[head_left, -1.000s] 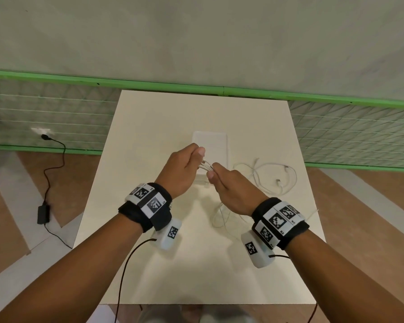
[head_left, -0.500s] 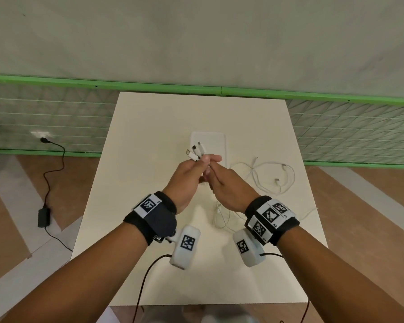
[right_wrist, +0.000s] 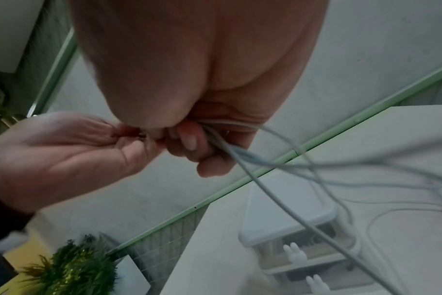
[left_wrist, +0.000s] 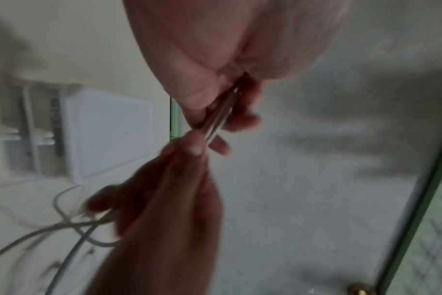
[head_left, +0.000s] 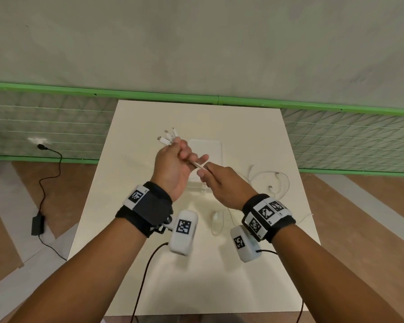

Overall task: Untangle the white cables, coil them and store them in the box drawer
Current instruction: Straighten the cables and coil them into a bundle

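Both hands (head_left: 173,166) (head_left: 222,183) grip three white cables (head_left: 197,164) taut.

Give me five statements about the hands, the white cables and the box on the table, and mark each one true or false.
1. The left hand grips a bunch of white cables with the plugs sticking out past its fingers. True.
2. The right hand rests flat on the table. False: it is raised and pinches the same cables close to the left hand's grip.
3. The white box sits on the table beyond the hands. True.
4. All the cable is gathered in the hands. False: loose loops lie on the table to the right.
5. A black cord lies on the floor left of the table. True.
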A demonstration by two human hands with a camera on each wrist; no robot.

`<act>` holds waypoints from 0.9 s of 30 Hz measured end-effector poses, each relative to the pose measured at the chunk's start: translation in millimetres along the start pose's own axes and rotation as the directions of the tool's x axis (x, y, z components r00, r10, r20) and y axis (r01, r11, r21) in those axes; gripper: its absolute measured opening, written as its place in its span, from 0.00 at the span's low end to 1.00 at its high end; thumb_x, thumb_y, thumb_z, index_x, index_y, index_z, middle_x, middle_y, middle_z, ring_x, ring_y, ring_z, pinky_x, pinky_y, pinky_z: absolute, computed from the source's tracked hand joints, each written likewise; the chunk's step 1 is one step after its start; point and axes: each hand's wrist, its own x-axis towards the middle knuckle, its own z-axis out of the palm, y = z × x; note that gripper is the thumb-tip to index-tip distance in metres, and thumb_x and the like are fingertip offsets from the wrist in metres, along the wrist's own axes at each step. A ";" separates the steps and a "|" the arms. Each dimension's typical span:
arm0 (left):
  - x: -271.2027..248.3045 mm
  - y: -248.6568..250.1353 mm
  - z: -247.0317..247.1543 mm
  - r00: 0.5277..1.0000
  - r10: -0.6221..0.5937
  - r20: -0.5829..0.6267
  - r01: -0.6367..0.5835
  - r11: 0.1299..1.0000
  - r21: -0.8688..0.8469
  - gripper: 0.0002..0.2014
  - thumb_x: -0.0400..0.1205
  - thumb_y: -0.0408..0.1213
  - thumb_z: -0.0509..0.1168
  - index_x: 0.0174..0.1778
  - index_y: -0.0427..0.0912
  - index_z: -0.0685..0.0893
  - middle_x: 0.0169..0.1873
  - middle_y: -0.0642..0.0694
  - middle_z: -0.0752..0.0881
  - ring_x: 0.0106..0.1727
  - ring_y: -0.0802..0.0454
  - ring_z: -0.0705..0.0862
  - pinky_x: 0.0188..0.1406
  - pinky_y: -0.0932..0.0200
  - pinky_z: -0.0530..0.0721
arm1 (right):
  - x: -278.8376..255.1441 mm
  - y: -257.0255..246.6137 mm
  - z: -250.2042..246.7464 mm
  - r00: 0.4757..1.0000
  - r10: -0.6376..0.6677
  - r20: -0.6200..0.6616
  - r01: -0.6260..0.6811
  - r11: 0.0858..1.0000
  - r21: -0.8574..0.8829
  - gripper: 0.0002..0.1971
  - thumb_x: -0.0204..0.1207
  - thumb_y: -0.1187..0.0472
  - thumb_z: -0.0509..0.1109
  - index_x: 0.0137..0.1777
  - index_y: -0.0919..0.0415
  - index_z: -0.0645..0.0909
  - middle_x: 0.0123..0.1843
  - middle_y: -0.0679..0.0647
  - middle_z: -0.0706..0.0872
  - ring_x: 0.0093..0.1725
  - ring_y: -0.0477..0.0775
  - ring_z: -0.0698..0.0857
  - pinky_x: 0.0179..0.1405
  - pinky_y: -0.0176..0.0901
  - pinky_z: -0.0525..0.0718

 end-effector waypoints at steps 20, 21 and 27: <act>68.6 171.8 -35.6 0.892 0.304 -0.336 -0.336 0.941 -0.041 0.16 0.84 0.31 0.47 0.31 0.46 0.70 0.20 0.54 0.62 0.19 0.56 0.56 0.16 0.62 0.55 | -103.3 119.5 -30.2 0.921 0.390 0.017 -0.376 0.898 -0.230 0.21 0.85 0.39 0.53 0.42 0.55 0.71 0.28 0.49 0.78 0.32 0.59 0.79 0.37 0.51 0.74; 70.7 179.2 -37.1 0.886 0.311 -0.344 -0.346 0.937 -0.044 0.16 0.84 0.31 0.47 0.31 0.47 0.69 0.20 0.54 0.62 0.19 0.56 0.56 0.16 0.62 0.55 | -111.8 123.0 -30.9 0.908 0.419 0.012 -0.407 0.887 -0.219 0.23 0.83 0.36 0.52 0.44 0.56 0.74 0.30 0.51 0.81 0.35 0.60 0.82 0.40 0.51 0.76; 75.6 195.2 -48.3 0.881 0.316 -0.351 -0.350 0.936 -0.035 0.16 0.83 0.30 0.48 0.29 0.47 0.66 0.20 0.54 0.60 0.18 0.56 0.55 0.14 0.62 0.55 | -172.8 157.2 -34.5 0.754 0.657 -0.025 -0.651 0.740 -0.172 0.29 0.83 0.34 0.55 0.61 0.59 0.82 0.42 0.53 0.88 0.38 0.53 0.89 0.43 0.43 0.83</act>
